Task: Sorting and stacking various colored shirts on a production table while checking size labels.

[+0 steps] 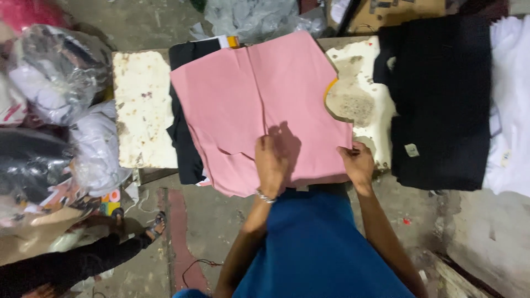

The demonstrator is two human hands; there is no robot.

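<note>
Pressing pink cloth (pixel 259 105), left hand (pixel 271 165) flat, right hand (pixel 358 164) grip pinching its corner

One pink garment (pixel 259 99), two black garment stacks (pixel 441 99), two hands (pixel 271 165)

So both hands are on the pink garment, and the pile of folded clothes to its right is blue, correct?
Not quite. The head view shows the left hand and right hand on the pink garment, but the pile to its right is black, not blue.
</note>
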